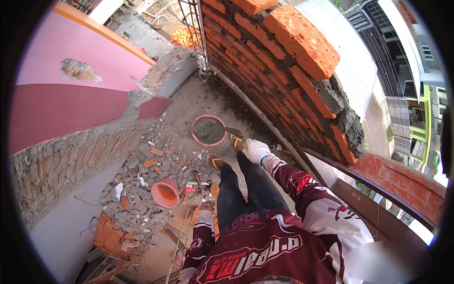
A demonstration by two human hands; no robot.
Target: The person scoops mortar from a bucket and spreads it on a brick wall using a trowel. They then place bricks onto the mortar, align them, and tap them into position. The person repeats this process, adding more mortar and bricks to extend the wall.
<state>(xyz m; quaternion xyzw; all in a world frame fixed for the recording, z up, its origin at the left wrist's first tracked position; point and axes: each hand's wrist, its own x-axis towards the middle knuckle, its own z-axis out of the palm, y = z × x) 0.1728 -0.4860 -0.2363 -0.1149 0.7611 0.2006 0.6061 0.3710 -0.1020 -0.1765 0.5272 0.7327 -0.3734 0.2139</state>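
Note:
My right hand (257,151), in a white knitted glove with a blue cuff, is closed round a trowel (232,131). The trowel's dark blade reaches to the right rim of a round reddish bucket (192,128). Grey wet mortar (208,129) lies inside that bucket. My left hand (207,206) is bare and hangs low beside my left leg, close to a hammer (198,181) on the rubble; its fingers are too small to make out. My sandalled feet (217,162) stand just below the mortar bucket.
A brick wall (283,71) with fresh mortar joints rises on my right, above a drop to the street. Broken rubble (137,184) covers the floor at left, with an orange-red bucket (165,193) and stacked bricks (111,236). A pink wall (71,104) stands further left.

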